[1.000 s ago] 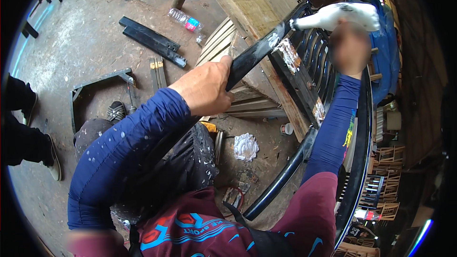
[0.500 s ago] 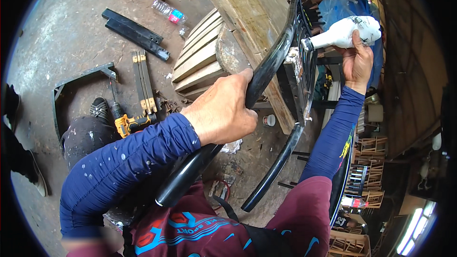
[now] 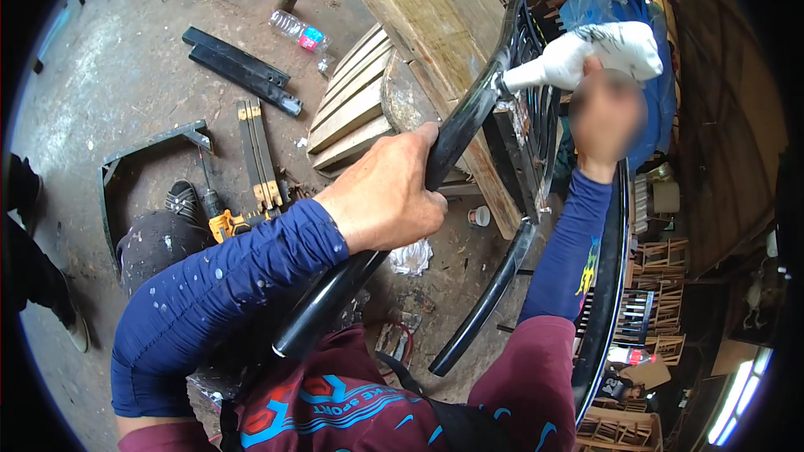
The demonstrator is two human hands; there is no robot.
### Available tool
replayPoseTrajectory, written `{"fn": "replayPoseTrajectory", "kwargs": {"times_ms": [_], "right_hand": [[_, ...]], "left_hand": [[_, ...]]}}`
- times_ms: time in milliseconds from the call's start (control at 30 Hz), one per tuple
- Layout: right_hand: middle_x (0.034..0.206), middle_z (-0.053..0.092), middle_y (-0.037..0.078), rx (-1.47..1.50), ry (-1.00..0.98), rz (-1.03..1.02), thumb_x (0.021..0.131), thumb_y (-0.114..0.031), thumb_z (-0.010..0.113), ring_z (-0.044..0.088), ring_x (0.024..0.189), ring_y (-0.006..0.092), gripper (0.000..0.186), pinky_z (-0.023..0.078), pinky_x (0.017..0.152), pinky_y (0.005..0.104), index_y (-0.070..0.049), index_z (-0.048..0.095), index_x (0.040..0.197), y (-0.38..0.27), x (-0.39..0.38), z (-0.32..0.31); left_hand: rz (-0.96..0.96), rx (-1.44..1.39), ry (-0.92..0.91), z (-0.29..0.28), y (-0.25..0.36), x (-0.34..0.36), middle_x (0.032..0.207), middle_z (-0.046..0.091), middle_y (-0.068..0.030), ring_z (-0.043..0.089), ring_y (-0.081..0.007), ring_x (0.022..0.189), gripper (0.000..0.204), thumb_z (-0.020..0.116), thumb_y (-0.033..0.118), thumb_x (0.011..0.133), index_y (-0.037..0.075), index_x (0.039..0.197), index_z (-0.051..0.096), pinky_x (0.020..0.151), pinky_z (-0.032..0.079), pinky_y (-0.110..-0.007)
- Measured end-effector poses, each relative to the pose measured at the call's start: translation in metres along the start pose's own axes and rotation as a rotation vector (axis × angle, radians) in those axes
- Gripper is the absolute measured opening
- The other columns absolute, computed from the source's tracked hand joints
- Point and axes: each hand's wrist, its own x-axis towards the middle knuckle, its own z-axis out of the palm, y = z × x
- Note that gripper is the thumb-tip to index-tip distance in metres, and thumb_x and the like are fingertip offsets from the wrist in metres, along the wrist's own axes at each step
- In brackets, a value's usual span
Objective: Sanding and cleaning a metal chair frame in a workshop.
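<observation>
My left hand (image 3: 387, 191) is closed around a glossy black curved rail (image 3: 335, 297), part of a black slatted frame (image 3: 536, 130) that looks like a chair. White residue marks the frame's joint. In my right hand (image 3: 607, 121), partly blurred, is a white squeeze bottle (image 3: 607, 46) with a tapered nozzle. The bottle lies nearly level, its nozzle tip at the rail's upper part, beyond my left hand. Behind the rail, a thick wooden board (image 3: 444, 25) rests on a slatted wooden drum (image 3: 356, 96).
On the floor to the left lie black bars (image 3: 243, 71), an angled black frame (image 3: 155, 146), a yellow drill (image 3: 226, 222) and a clear plastic bottle (image 3: 300, 31). A small white cup (image 3: 479, 216) stands below the board. Another person's legs (image 3: 42, 259) show at far left.
My right hand has moved the squeeze bottle left and slightly down; its nozzle went from the frame's right-hand joint to the curved rail. My left hand keeps its grip.
</observation>
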Motion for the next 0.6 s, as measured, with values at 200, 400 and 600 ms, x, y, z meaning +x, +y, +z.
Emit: {"fn": "replayPoseTrajectory", "kwargs": {"times_ms": [200,400,600], "right_hand": [[0.122,0.067,0.018,0.453,0.368,0.205,0.098,-0.025,0.068,0.067,0.109,0.0342,0.038,0.058,0.088,0.0583,0.003,0.063,0.122,-0.012,-0.031,-0.078],[0.132,0.060,0.024,0.658,0.608,0.480,0.101,-0.033,0.061,0.057,0.125,0.0476,0.056,0.049,0.103,0.0613,0.001,0.044,0.142,-0.018,-0.154,-0.202],[0.130,0.060,0.026,0.562,0.609,0.435,0.097,-0.025,0.070,0.060,0.121,0.0479,0.059,0.051,0.102,0.0605,0.003,0.042,0.140,-0.065,-0.197,-0.276]], "left_hand": [[-0.434,-0.560,-0.254,-0.011,-0.009,0.017,0.068,0.059,-0.0058,0.060,-0.0165,0.050,0.032,0.070,0.023,0.085,-0.001,0.104,0.062,0.046,0.050,-0.029],[-0.387,-0.581,-0.228,-0.009,0.011,0.024,0.076,0.061,-0.0117,0.062,-0.0180,0.056,0.029,0.063,0.004,0.086,-0.007,0.112,0.056,0.048,0.054,-0.032],[-0.336,-0.193,-0.368,-0.089,0.139,0.117,0.070,0.056,-0.0014,0.049,-0.0054,0.051,0.018,0.058,0.015,0.098,-0.002,0.102,0.062,0.041,0.044,-0.018]]}}
